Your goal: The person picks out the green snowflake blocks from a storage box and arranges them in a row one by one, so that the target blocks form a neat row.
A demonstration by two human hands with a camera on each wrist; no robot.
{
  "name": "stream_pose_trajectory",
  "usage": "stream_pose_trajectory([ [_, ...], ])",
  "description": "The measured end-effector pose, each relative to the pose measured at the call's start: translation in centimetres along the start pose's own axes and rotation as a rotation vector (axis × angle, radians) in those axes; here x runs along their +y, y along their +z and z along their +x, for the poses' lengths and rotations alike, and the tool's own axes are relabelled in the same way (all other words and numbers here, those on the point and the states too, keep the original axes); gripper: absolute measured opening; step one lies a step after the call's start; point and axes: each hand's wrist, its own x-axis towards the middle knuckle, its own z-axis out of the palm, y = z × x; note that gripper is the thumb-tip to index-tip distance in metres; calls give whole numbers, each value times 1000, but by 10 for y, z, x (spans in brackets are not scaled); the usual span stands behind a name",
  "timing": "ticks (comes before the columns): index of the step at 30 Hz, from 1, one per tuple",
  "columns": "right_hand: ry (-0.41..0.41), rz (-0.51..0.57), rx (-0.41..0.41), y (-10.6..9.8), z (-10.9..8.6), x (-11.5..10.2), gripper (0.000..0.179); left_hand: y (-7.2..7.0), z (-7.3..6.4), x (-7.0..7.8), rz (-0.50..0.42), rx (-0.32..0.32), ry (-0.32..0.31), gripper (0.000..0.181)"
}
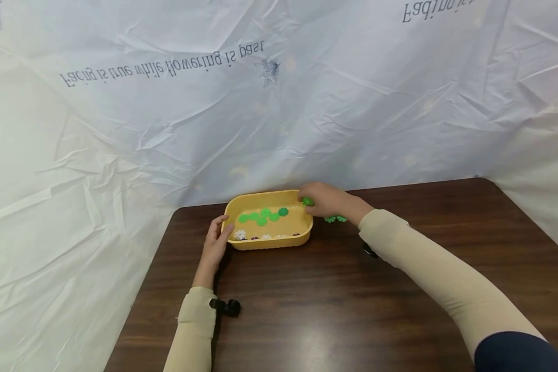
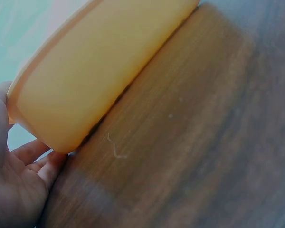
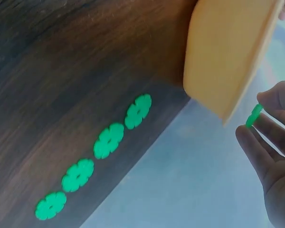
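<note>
My left hand (image 1: 214, 243) grips the left end of a yellow plastic basin (image 1: 266, 245), thumb over the rim; the left wrist view shows its fingers against the outer wall (image 2: 80, 80). Over the basin's right end, my right hand (image 1: 327, 200) pinches a green flower-shaped plastic piece (image 3: 254, 115) between thumb and fingertips, beside the rim. Several bright green pieces (image 1: 262, 221) lie on the basin floor with one darker green piece (image 1: 283, 212). Near its front wall are white pieces (image 1: 239, 234) and dark ones partly hidden by the rim.
Several green flower pieces (image 3: 109, 140) lie in a row on the brown wooden table (image 1: 279, 299), right of the basin, partly behind my right hand in the head view. A pale printed cloth (image 1: 279, 119) hangs along the table's back edge.
</note>
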Motion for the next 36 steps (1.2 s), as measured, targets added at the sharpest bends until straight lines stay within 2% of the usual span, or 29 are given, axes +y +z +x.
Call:
stream_pose_trajectory([
  [1,5,8,10,-2,-3,3,29,1,-2,5,-5,-6,-8,49],
  [6,45,38,41,-11,-20,20,26,4,0,6,-9,-8,3,48],
  [9,73,31,41,-15,-30,27,24,4,3,0,-4,4,16,47],
  [16,99,3,42,-16,-49,44,25,2,4,0,-1,3,18,49],
  [27,150,-10,39,-8,-79,73,27,1,-2,15,-24,-16,-44,50],
  [36,196,-4,10,-3,-101,88,29,-1,1,0,-7,4,-10,48],
])
